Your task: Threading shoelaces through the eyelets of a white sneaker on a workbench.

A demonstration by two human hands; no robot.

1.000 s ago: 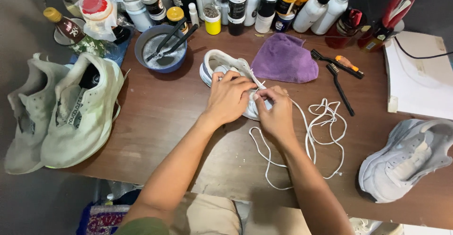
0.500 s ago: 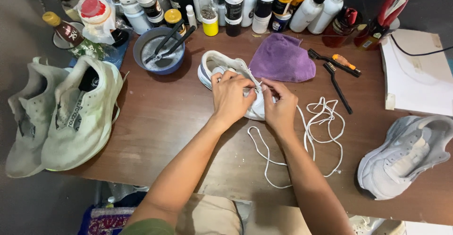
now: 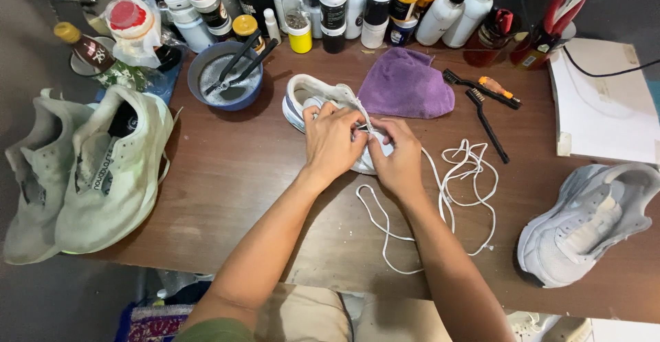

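A white sneaker lies on the brown table, heel toward the far side. My left hand rests over its middle, fingers curled on the upper near the tongue. My right hand sits beside it on the toe end, fingers pinched at the eyelets, seemingly on the white shoelace. The lace trails off in loose loops across the table to the right. Both hands cover most of the shoe's front.
A pale green pair of sneakers sits at the left edge, a grey-white sneaker at the right. Purple cloth, blue bowl with brushes, two small brushes, several bottles along the back, white paper at the far right.
The view has shifted slightly. Both hands stay on the white sneaker, with small finger movements at the eyelets. The lace loops lie much as before.
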